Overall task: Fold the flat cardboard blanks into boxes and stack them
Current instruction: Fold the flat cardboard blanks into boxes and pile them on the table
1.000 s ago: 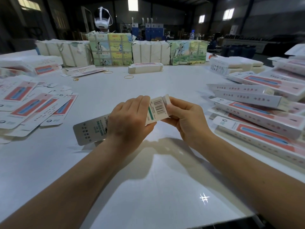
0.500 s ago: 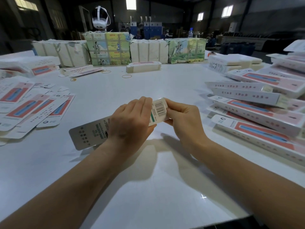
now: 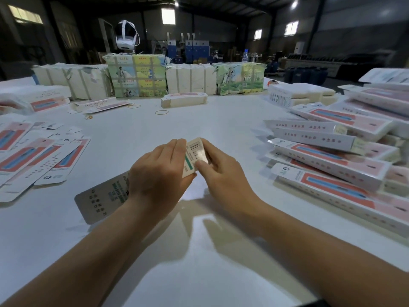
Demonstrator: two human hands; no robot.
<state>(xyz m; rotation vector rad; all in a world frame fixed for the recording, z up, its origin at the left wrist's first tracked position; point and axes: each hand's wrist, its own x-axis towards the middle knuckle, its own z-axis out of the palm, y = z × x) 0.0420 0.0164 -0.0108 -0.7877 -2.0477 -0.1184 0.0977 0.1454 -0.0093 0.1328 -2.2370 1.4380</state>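
Both hands meet mid-bench on one long box [image 3: 104, 196]. The left hand [image 3: 159, 173] wraps its middle, hiding that stretch; the right hand [image 3: 221, 173] pinches the barcode end, thumb on its blurred flap. Its long axis runs from near-left to far-right, grey end toward the near edge. Folded boxes [image 3: 332, 165] are piled along the right edge, flat blanks [image 3: 33, 156] along the left.

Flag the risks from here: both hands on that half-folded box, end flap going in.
1. The right hand works the barcoded end of the box while the left hand hides the body; the flap could crease instead of tucking.
2. The box's far end juts out unsupported and may twist.
3. The folded stack at right looks uneven; another box might slide off.
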